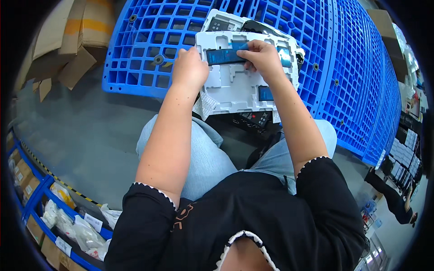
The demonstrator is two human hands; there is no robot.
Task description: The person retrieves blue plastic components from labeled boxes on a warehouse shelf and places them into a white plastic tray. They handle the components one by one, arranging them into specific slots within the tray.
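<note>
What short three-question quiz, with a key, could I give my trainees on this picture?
1. Which hand has its thumb on the flat, black, rectangular piece?
2. True or false: the uppermost white, moulded plastic tray is bare.
3. The plastic grid pallet left of the tray is: a) red, b) blue, c) green.

Key: 1. The right hand. 2. False; a dark blue rectangular piece sits in it. 3. b.

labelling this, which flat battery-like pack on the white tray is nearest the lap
The battery-like pack at the lower right of the white tray; the others are farther up.
</note>
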